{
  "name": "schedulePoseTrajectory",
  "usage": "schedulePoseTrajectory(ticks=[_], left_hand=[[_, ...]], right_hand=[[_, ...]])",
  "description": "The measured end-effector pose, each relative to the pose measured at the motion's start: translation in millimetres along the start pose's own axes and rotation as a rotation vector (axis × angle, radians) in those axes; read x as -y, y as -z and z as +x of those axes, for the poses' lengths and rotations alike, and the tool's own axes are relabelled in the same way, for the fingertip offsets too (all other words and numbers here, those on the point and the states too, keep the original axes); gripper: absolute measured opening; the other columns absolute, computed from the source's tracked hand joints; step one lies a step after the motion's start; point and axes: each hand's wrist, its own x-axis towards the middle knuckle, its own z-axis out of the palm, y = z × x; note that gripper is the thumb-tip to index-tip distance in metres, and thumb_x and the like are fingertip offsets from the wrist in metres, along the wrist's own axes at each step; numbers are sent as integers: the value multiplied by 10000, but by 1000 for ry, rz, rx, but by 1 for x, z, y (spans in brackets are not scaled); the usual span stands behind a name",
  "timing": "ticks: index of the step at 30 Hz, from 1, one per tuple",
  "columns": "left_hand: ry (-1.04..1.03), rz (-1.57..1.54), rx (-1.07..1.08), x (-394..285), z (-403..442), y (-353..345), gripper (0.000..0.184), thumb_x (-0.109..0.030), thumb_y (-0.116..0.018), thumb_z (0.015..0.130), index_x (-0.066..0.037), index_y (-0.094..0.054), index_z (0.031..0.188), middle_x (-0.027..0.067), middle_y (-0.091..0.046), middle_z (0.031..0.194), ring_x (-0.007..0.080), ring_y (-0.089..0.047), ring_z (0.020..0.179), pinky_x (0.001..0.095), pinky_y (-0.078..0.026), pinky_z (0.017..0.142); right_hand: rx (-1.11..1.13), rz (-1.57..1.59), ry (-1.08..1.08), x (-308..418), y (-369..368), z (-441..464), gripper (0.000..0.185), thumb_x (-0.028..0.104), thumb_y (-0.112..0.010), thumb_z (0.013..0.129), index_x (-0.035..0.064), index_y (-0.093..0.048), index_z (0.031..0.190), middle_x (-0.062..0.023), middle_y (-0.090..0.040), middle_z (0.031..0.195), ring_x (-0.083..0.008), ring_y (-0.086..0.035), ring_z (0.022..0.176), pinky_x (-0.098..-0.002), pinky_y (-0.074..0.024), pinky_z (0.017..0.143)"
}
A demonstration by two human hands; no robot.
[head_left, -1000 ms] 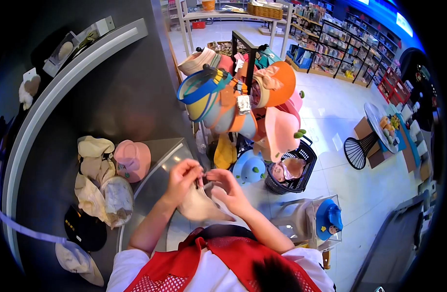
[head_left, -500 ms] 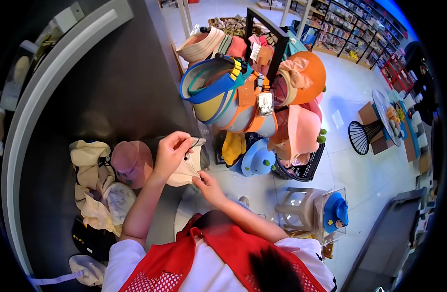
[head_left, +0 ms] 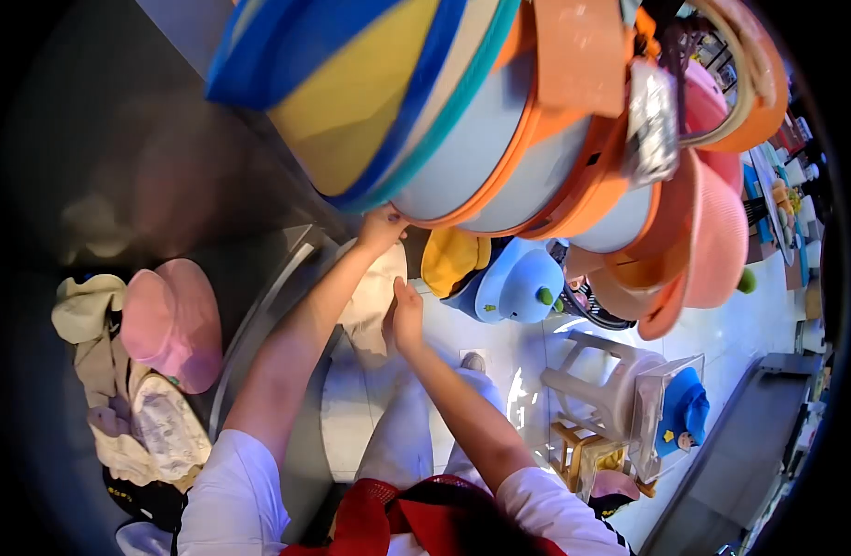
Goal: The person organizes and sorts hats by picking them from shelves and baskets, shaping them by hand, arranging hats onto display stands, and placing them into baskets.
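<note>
- Cream hat [head_left: 374, 301] sits just below the visors [head_left: 444, 120], the largest group on my feed.
- White stool [head_left: 615, 389]: I see it below the visors and to the right.
- Pink hat [head_left: 192, 324]: below the visors, well to the left.
- Light-blue hat [head_left: 518, 283]: directly beneath the visors.
- Yellow hat [head_left: 450, 262]: also under the visors, beside the light-blue hat.
- My left hand [head_left: 384, 229] meets the visors' lower rim, fingers curled at the cream hat's top; I can't tell whether they clamp it.
- My right hand [head_left: 405, 318], lower down, is at the cream hat's right edge, its grip unclear.
</note>
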Motion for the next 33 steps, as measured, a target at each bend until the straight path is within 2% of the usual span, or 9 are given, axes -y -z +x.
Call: schedulePoseTrajectory(ticks=[4,8,15,18,24,25,27,31,33], left_hand=[[243,-28,143,2,28,-7,212,-135,-605,738,33,-508,823,58,-530,573,124,-501,407,245,-386,337],[352,-54,247,-16,28,-1,254,-142,-632,723,20,-500,869,62,-530,587,118,-492,405,243,-370,316],[280,49,249,12,26,1,213,-184,-564,785,19,-577,724,61,-568,629,137,-524,467,276,-406,430],[-190,110,-67,41,17,-19,241,-204,-513,809,25,-576,767,118,-595,676,227,-568,585,330,-430,557],[-207,264,-108,47,9,-40,243,-200,-481,816,10,-528,929,219,-571,835,351,-546,807,355,-418,676],[-271,307,-67,45,8,-40,273,-209,-479,820,3,-497,991,224,-565,851,361,-544,821,373,-417,691],[-200,266,9,31,7,-39,305,-228,-504,809,-4,-487,1016,223,-554,912,360,-524,879,367,-410,729],[-222,77,-53,64,16,-50,437,-302,-561,769,-23,-449,1087,213,-510,1052,350,-468,998,346,-388,806],[-162,241,54,70,15,-51,496,-345,-572,751,-30,-435,1109,203,-491,1086,344,-444,1030,341,-379,826]], right_hand=[[-85,82,25,-15,16,23,225,228,-430,881,18,-509,898,-37,-562,896,-103,-503,810,-224,-386,744],[-109,-36,38,-37,32,32,220,254,-439,878,57,-517,821,34,-514,733,-59,-442,664,-191,-357,611],[-184,18,-5,-30,10,18,210,260,-440,878,86,-516,787,81,-437,617,-15,-334,512,-170,-259,449],[-112,69,-99,-46,20,21,277,259,-405,887,18,-485,997,-23,-521,942,-102,-454,852,-234,-333,761],[-156,17,-110,-41,15,19,301,272,-397,889,12,-484,1010,-35,-535,983,-117,-473,906,-247,-351,810],[-165,33,-88,-40,15,19,274,271,-401,888,27,-501,961,-13,-531,902,-97,-464,823,-231,-354,741],[-179,65,-42,-33,8,19,248,269,-410,886,57,-535,863,32,-521,740,-57,-445,656,-201,-359,603],[-165,18,-109,-52,31,30,260,277,-415,883,50,-539,896,17,-551,780,-59,-461,673,-199,-368,621],[-187,-4,-141,-61,44,35,275,284,-400,887,48,-537,918,-6,-559,830,-85,-481,721,-218,-380,662]])
